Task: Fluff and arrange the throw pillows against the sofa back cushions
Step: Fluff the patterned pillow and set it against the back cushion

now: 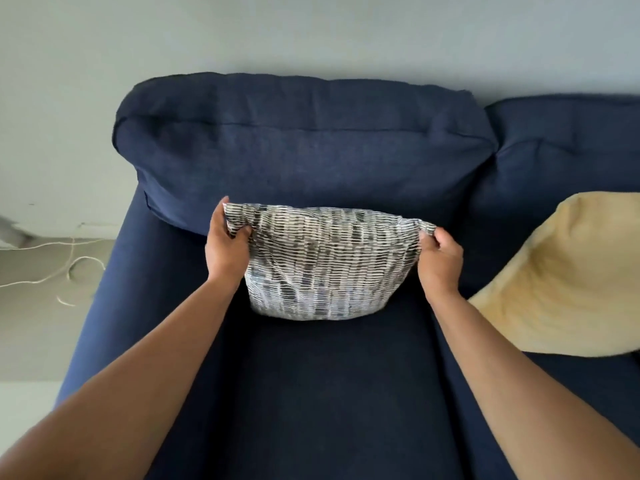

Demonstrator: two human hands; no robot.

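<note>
A grey-and-white patterned throw pillow [323,265] stands upright on the navy sofa seat [329,393], just in front of the left back cushion [301,150]. My left hand [227,245] pinches its top left corner. My right hand [440,256] pinches its top right corner, so the top edge is stretched between them. A pale yellow pillow [568,282] leans at the right, in front of the second back cushion [568,143].
The sofa stands against a light grey wall [311,32]. Left of the sofa arm, thin white cords [62,268] trail over the pale floor. The seat in front of the patterned pillow holds nothing else.
</note>
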